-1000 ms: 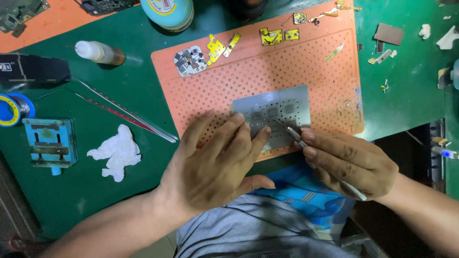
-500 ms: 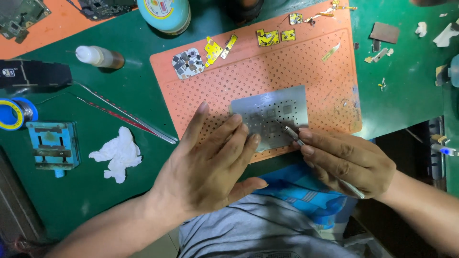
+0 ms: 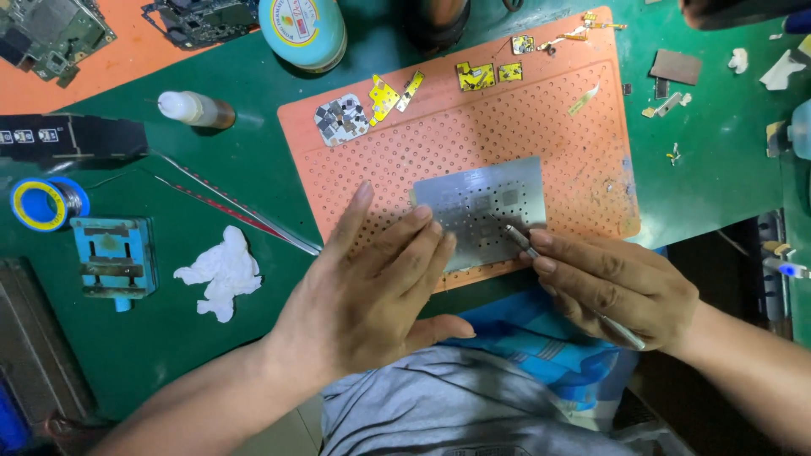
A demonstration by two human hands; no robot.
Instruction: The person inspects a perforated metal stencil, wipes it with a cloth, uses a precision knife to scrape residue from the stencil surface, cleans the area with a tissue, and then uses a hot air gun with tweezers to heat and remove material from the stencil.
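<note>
On stencil [image 3: 481, 207], perhaps tweezers [image 3: 528, 249]

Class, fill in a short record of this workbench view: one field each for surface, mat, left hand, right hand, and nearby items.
surface: green bench mat
mat: orange perforated pad, small yellow parts along its top edge
left hand: left hand flat, fingers pressing the metal stencil
right hand: right hand gripping a thin metal tool, tip on the stencil
nearby items: tweezers, white tissue, blue holder, solder reel, small bottle
</note>
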